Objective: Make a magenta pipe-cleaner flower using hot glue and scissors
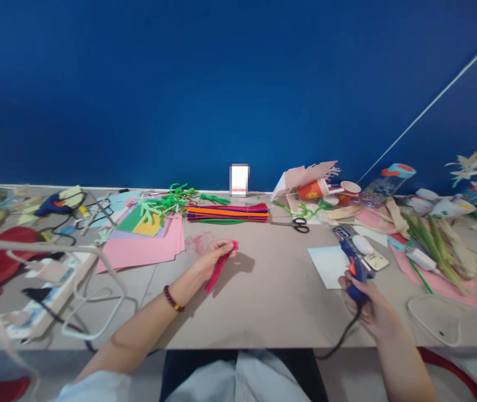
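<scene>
My left hand (pixel 217 258) pinches a bundle of pink pipe cleaners (pixel 218 273) above the middle of the table. A small curled pink end shows at the fingertips, and the straight stems hang down toward me. On the right, my right hand (pixel 366 304) is wrapped around the handle of a blue glue gun (pixel 354 271) with an orange trigger. Its black cord runs down past the table's front edge. Under and beside the glue gun lies a white sheet of paper (pixel 326 267). Bundled pipe cleaners (pixel 227 213) in several colours lie further back, near black-handled scissors (pixel 300 225).
Pink paper sheets (pixel 138 251) and green pipe-cleaner pieces (pixel 171 202) lie back left. A white power strip (pixel 54 296) with looping cables sits at the left. At the right are a phone (pixel 375 261), a red paper cup (pixel 311 191) and corn husks (pixel 434 240). A blue wall (pixel 221 84) rises behind.
</scene>
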A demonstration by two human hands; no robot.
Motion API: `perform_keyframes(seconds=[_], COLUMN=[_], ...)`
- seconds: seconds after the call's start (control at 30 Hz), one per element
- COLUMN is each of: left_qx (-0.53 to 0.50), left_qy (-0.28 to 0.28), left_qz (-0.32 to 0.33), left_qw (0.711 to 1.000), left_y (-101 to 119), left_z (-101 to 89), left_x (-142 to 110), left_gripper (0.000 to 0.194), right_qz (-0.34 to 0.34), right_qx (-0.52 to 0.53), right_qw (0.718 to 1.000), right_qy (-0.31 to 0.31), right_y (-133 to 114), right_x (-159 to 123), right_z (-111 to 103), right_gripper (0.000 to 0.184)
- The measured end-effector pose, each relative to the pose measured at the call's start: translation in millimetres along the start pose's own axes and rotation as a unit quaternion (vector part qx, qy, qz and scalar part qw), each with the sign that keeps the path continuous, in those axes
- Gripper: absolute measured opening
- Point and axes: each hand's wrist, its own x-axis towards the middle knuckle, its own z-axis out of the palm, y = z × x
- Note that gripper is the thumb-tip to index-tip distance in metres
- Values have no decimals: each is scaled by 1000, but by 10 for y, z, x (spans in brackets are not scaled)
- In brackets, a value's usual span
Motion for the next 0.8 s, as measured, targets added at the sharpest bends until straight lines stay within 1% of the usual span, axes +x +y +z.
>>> perform_keyframes(seconds=[0.07, 0.17, 0.27, 0.3, 0.4, 0.5, 0.63, 0.73, 0.8], left_qx=[-11, -21, -22, -20, -17, -13, -5, 0, 2], left_qy=[4, 9, 1, -2, -1, 3, 16, 20, 18], left_qz=[-3, -4, 5, 12, 34, 55, 73, 80, 82], left_qw=[1000, 1000, 1000, 1000, 999, 998, 997, 997, 996], left_y=[15, 40, 51, 51, 57, 82, 121, 114, 93], left_z=[-3, 0, 11, 16, 41, 76, 98, 75, 53], left_x=[-3, -12, -21, -23, -36, -61, -86, -75, -61], left_gripper=[28, 31, 33, 34, 35, 33, 32, 31, 30], right_qz=[-27, -90, -141, -166, -216, -192, -117, -87, -91], right_qx=[-19, -49, -56, -41, -3, 13, 27, 6, -25], right_qw=[999, 994, 979, 974, 956, 954, 954, 961, 965], right_qy=[-16, -46, -133, -150, -197, -230, -275, -264, -245], right_y=[5, 36, 86, 104, 157, 209, 281, 341, 387], right_x=[-33, -71, -77, -71, -45, -22, 14, 43, 50], right_z=[152, 463, 826, 946, 1261, 1457, 1527, 1523, 1534], right_gripper=[34, 34, 44, 43, 28, 28, 36, 42, 46])
